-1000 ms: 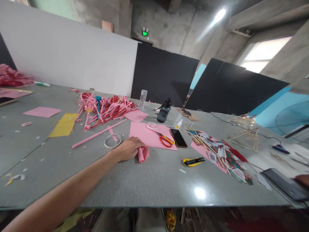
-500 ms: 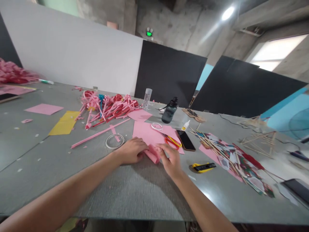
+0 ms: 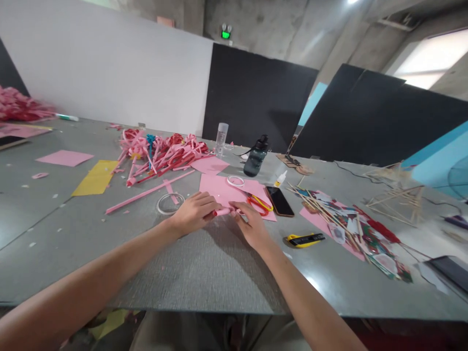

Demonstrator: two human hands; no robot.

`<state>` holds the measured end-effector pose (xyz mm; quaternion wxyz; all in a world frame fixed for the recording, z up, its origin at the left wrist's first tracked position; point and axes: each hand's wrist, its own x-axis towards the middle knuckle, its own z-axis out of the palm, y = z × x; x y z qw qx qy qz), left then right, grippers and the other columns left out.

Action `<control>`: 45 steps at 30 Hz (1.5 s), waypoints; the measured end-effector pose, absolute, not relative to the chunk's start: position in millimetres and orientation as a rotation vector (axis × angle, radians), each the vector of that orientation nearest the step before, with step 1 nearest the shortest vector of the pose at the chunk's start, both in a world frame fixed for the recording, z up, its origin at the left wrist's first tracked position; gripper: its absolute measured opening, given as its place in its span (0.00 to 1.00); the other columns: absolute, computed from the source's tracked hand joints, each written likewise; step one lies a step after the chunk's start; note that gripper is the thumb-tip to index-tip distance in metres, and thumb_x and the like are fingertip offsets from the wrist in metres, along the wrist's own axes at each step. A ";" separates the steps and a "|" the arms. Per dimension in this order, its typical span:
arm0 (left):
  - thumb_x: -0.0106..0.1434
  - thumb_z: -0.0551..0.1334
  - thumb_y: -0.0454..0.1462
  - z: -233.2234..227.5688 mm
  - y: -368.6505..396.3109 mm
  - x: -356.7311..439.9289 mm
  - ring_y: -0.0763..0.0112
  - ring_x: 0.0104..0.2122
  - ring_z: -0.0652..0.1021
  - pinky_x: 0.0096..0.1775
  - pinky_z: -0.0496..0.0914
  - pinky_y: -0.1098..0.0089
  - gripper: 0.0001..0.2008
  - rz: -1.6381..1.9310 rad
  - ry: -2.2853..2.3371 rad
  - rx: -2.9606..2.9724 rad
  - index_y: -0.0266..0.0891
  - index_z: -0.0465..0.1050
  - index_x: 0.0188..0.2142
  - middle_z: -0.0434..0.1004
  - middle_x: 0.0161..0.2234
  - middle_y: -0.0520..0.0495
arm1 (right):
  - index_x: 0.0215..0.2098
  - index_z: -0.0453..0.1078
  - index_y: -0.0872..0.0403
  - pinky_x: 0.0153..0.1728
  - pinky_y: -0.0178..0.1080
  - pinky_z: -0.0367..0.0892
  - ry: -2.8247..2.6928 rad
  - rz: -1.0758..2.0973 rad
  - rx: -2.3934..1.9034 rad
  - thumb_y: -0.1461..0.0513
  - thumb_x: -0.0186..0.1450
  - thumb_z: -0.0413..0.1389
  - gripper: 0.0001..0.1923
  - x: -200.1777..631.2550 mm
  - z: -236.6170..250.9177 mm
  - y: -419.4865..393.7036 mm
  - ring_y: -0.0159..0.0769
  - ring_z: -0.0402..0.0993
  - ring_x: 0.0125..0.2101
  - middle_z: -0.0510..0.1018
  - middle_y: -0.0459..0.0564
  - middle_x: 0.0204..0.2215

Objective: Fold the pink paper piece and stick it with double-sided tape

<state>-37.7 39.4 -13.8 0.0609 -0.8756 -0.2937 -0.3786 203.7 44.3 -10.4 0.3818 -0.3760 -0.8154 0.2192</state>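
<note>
Head view: a wide grey table (image 3: 219,273) is seen to fill the scene, strewn with craft material. At its far left centre a heap of pink and red paper strips and rolled sticks (image 3: 161,153) is piled, with a flat yellow paper sheet (image 3: 95,177) lying to the left of it. At the right, a spread of printed coloured paper cut-outs and thin wooden skewers (image 3: 347,229) is laid out. A large pink paper sheet (image 3: 226,190) lies just beyond the hands, and on its right part red-and-yellow handled scissors (image 3: 260,203) are rested, with a black smartphone (image 3: 280,201) just to the right of them. A dark green water bottle (image 3: 253,160) stands farther off. A yellow-and-black utility knife (image 3: 305,239) lies to the right of the hands, and a clear tape ring (image 3: 169,204) to the left.

The left hand (image 3: 193,214) and the right hand (image 3: 252,229) are brought together at the near edge of the pink sheet. A small rolled pink paper tube (image 3: 223,211) is pinched between them, gripped by the fingers of each hand at its two ends, low over the table.
</note>
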 end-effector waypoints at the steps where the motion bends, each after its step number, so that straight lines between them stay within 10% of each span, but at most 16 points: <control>1: 0.68 0.58 0.29 -14.1 39.0 -37.5 0.64 0.41 0.76 0.42 0.67 0.65 0.11 -1.159 -0.865 -2.660 0.41 0.72 0.47 0.79 0.40 0.47 | 0.54 0.73 0.50 0.52 0.47 0.67 -2.074 0.597 -0.949 0.50 0.72 0.53 0.19 204.2 -11.0 45.3 0.43 0.74 0.50 0.79 0.54 0.51; 20: 0.61 0.59 0.25 -14.4 37.5 -31.1 0.63 0.43 0.76 0.45 0.68 0.64 0.16 -0.924 -1.100 -2.849 0.41 0.71 0.46 0.77 0.41 0.47 | 0.35 0.65 0.51 0.35 0.36 0.59 -2.064 0.912 -0.928 0.65 0.63 0.60 0.07 200.9 -13.2 50.9 0.33 0.63 0.31 0.69 0.42 0.31; 26: 0.69 0.62 0.43 -10.8 34.0 -28.8 0.61 0.43 0.77 0.43 0.69 0.64 0.10 -0.840 -1.213 -2.923 0.40 0.71 0.45 0.78 0.42 0.45 | 0.35 0.68 0.52 0.34 0.35 0.61 -2.012 0.824 -0.921 0.66 0.63 0.58 0.04 200.0 -15.3 52.9 0.34 0.66 0.31 0.72 0.44 0.30; 45: 0.69 0.62 0.39 -18.8 33.5 -26.7 0.68 0.35 0.77 0.38 0.69 0.68 0.06 -1.033 -1.339 -2.974 0.40 0.73 0.42 0.79 0.36 0.50 | 0.33 0.71 0.52 0.30 0.34 0.59 -2.099 0.900 -0.998 0.69 0.60 0.60 0.06 198.5 -21.1 53.5 0.32 0.67 0.28 0.74 0.42 0.29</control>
